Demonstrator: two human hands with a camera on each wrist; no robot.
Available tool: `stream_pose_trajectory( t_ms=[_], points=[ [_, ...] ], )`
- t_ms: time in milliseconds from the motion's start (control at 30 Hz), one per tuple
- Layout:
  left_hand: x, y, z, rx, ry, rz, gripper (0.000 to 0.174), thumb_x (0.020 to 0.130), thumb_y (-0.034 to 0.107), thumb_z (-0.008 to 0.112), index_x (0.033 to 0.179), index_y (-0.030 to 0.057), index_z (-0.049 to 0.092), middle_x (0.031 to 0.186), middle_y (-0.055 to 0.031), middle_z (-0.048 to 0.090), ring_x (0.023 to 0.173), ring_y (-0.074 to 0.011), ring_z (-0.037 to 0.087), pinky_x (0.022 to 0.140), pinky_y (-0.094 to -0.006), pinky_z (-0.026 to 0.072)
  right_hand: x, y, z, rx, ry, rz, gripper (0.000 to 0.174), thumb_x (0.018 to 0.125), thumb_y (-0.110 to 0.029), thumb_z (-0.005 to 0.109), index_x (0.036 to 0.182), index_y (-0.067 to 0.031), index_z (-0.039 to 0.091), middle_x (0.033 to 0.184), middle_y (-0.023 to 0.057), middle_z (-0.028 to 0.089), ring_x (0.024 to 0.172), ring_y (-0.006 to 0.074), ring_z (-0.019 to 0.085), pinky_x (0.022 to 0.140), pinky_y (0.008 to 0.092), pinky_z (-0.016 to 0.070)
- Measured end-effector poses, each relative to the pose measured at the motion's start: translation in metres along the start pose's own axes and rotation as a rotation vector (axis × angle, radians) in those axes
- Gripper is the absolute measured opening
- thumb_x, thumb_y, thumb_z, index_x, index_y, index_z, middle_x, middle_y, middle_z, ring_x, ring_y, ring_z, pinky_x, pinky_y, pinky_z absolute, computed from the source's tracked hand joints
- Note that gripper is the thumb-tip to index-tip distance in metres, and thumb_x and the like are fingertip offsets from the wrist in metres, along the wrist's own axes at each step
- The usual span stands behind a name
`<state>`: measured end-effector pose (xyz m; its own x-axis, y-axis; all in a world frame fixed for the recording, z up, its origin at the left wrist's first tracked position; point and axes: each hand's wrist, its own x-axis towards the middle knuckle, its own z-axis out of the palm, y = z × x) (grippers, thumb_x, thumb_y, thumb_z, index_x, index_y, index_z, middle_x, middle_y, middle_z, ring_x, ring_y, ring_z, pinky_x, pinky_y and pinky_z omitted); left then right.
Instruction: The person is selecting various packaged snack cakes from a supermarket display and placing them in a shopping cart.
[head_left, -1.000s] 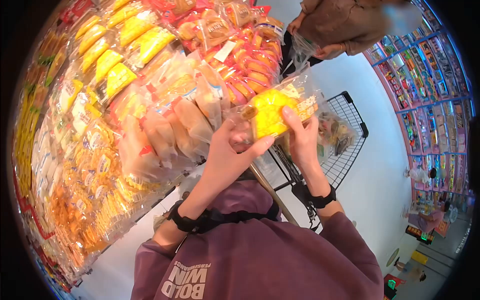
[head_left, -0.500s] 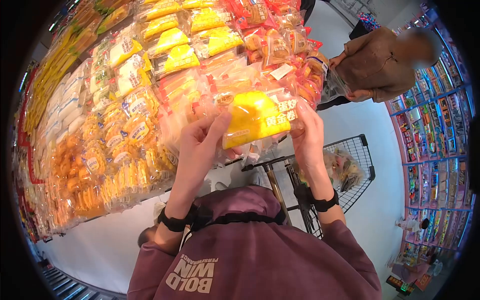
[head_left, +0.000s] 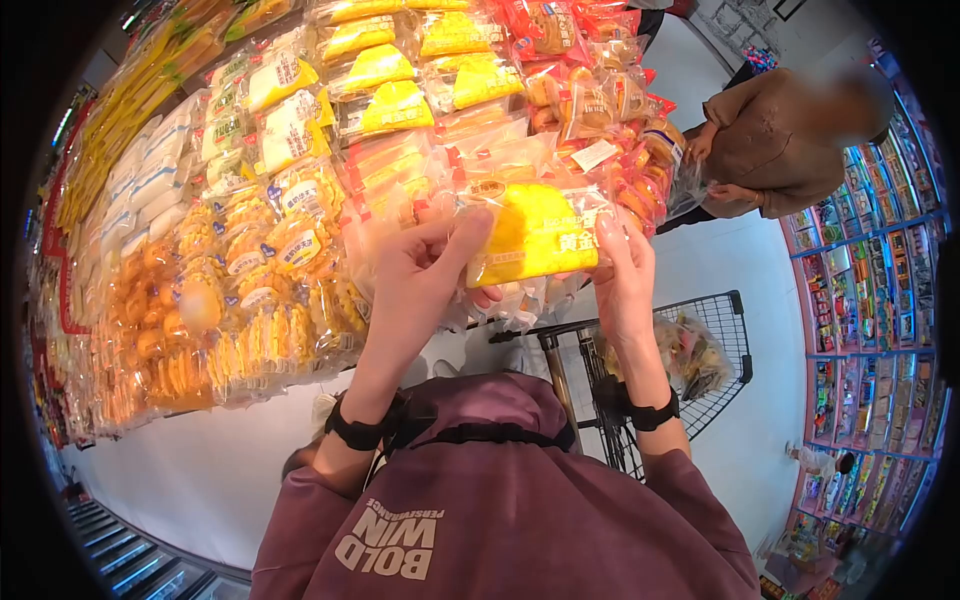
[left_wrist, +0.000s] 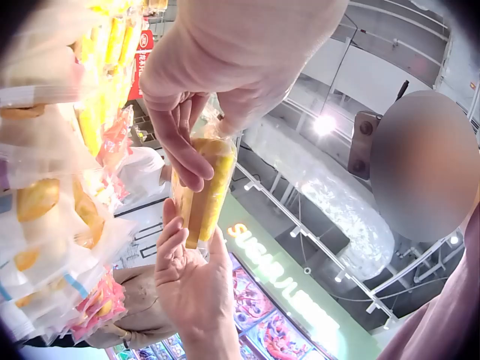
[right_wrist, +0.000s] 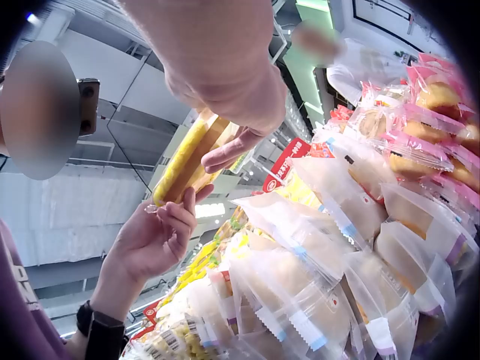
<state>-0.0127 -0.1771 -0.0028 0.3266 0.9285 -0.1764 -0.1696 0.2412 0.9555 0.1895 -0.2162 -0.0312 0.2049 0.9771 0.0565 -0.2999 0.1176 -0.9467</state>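
A packaged yellow cake roll (head_left: 535, 235) in a clear printed wrapper is held level in front of the chest. My left hand (head_left: 425, 275) pinches its left end, thumb on the front and fingers behind. At the opposite end, my right hand (head_left: 628, 280) grips the wrapper between thumb and fingers. From the left wrist, the cake roll (left_wrist: 214, 187) appears edge-on, with a brownish underside beside its yellow face. The right wrist view also shows the roll (right_wrist: 184, 161) spanning both hands.
A sloping display of bagged breads (head_left: 270, 230) fills the left and front. Similar yellow packs (head_left: 395, 105) lie in rows beyond the hands. To the right stands a wire shopping cart (head_left: 715, 350) with a bag in it. Another person (head_left: 775, 150) stands by the display; stocked shelves (head_left: 860, 290) line the far right.
The cake roll has gone from tilted to level, its printed front turned up. My right thumb has shifted from its face to its right end. The view has swung, bringing more display into sight.
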Motion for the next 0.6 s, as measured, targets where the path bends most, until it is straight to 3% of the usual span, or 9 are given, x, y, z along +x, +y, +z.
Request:
stream_pose_trajectory(
  t_ms=[167, 267, 367, 467, 600],
  points=[
    [0.002, 0.000, -0.003, -0.031, 0.000, -0.012, 0.034, 0.094, 0.024, 0.069, 0.109, -0.0058, 0.068, 0.075, -0.0014, 0.065, 0.062, -0.0061, 0.062, 0.054, -0.0222, 0.0550, 0.004, 0.002, 0.000, 0.030, -0.030, 0.033, 0.040, 0.099, -0.019, 0.058, 0.131, 0.0051, 0.052, 0.116, 0.0142, 0.065, 0.096, 0.0185, 0.069, 0.070, 0.0327, 0.0605],
    [0.001, -0.009, -0.013, 0.211, -0.006, 0.146, 0.040, 0.087, 0.014, 0.076, 0.119, -0.0057, 0.062, 0.091, -0.0039, 0.069, 0.077, -0.0086, 0.066, 0.069, -0.0239, 0.0570, 0.003, -0.001, 0.003, 0.025, -0.034, 0.006, 0.040, 0.095, -0.009, 0.063, 0.131, 0.0044, 0.052, 0.121, 0.0133, 0.063, 0.104, 0.0173, 0.066, 0.081, 0.0313, 0.0578],
    [0.002, -0.002, -0.020, 0.079, -0.075, 0.150, 0.053, 0.077, 0.003, 0.082, 0.125, -0.0051, 0.058, 0.107, -0.0076, 0.069, 0.094, -0.0126, 0.067, 0.084, -0.0272, 0.0550, 0.001, 0.000, 0.008, -0.051, -0.064, -0.119, 0.047, 0.087, 0.000, 0.071, 0.131, 0.0025, 0.053, 0.125, 0.0099, 0.059, 0.110, 0.0160, 0.061, 0.093, 0.0305, 0.0519],
    [0.004, -0.003, -0.022, 0.082, 0.000, 0.250, 0.041, 0.076, -0.002, 0.080, 0.113, -0.0032, 0.065, 0.100, -0.0123, 0.072, 0.083, -0.0138, 0.070, 0.073, -0.0273, 0.0572, 0.001, -0.002, 0.006, -0.146, -0.134, -0.156, 0.054, 0.081, 0.003, 0.077, 0.129, 0.0007, 0.054, 0.126, 0.0069, 0.059, 0.113, 0.0163, 0.059, 0.100, 0.0316, 0.0470],
    [0.007, -0.001, -0.027, 0.107, -0.036, 0.274, 0.044, 0.070, -0.007, 0.079, 0.112, -0.0023, 0.066, 0.110, -0.0108, 0.071, 0.099, -0.0158, 0.068, 0.089, -0.0303, 0.0545, 0.007, -0.003, 0.002, -0.341, -0.217, -0.288, 0.056, 0.076, 0.001, 0.081, 0.126, -0.0001, 0.056, 0.121, 0.0086, 0.063, 0.111, 0.0183, 0.060, 0.101, 0.0339, 0.0463]
  ],
)
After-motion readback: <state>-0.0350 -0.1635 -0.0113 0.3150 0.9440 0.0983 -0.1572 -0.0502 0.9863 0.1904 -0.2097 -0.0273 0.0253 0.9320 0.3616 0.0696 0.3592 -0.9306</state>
